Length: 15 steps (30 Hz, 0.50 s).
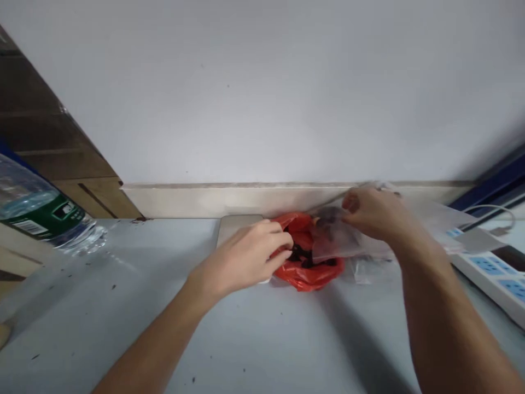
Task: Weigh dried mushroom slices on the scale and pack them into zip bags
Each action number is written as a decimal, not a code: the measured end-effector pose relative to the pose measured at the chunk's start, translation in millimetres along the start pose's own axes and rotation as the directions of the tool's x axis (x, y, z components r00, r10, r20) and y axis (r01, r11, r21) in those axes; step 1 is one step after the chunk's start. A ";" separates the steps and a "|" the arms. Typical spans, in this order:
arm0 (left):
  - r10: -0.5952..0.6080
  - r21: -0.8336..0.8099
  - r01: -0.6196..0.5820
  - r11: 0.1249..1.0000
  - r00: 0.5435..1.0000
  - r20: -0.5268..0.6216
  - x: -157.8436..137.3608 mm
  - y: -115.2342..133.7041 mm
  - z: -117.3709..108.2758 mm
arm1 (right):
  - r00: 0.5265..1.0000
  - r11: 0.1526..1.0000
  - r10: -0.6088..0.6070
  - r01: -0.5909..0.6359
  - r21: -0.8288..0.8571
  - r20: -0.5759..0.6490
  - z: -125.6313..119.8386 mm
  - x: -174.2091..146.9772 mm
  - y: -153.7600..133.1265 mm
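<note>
A red plastic bag (pixel 305 279) stands on the grey surface against the wall, its mouth gaping, with dark contents (pixel 301 254) that I cannot make out. My left hand (pixel 250 254) curls its fingers round the bag's left rim. To the right, my right hand (pixel 371 210) is closed on a clear plastic bag (pixel 338 238), which hangs partly over the red bag's mouth. The clear bag is blurred, and my right fingers partly hide its edge. A pale flat box-like object (pixel 233 224) lies behind my left hand, mostly covered by it.
A water bottle with a green label (pixel 53 216) is on the left. On the right lies a white power strip (pixel 488 273) with blue sockets, and a white cable (pixel 492 207) loops behind it. A white wall (pixel 262 98) rises along the back edge of the grey tabletop (pixel 246 339).
</note>
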<state>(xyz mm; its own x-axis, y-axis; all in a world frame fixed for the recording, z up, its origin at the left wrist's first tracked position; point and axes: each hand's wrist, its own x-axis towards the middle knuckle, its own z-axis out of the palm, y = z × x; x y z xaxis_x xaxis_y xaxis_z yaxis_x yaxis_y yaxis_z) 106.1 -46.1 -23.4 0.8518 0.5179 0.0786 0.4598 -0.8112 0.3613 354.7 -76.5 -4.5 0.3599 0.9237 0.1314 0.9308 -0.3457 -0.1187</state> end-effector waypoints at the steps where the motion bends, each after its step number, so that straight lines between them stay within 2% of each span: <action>1: 0.034 0.015 -0.034 0.999 0.999 0.010 5.4 5.1 4.3 | 0.999 0.995 -0.017 0.021 0.094 -0.049 -4.0 -1.1 3.3; 4: 0.066 0.059 -0.068 0.996 0.997 0.031 25.4 15.5 13.2 | 0.984 0.961 0.048 0.002 0.276 -0.174 -25.4 -10.0 10.3; 8: 0.066 0.210 -0.079 0.974 0.995 0.068 61.4 27.7 24.0 | 0.967 0.942 0.125 -0.046 0.333 -0.220 -50.3 -23.1 16.6; 11: 0.109 0.276 -0.133 0.952 0.989 0.102 88.5 37.8 35.3 | 0.961 0.925 0.064 0.043 0.377 -0.269 -54.4 -25.9 22.3; 15: 0.092 0.221 -0.122 0.968 0.985 0.145 108.7 44.3 43.4 | 0.957 0.928 -0.035 0.139 0.346 -0.289 -52.6 -24.4 27.5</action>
<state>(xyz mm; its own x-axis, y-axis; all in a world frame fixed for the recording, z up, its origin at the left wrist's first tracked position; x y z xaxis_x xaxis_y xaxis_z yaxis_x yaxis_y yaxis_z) 230.0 -37.6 -39.1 0.9177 0.3965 -0.0238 0.3959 -0.9083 0.1350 374.8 -117.2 40.8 0.3301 0.8482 0.4143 0.8915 -0.1359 -0.4321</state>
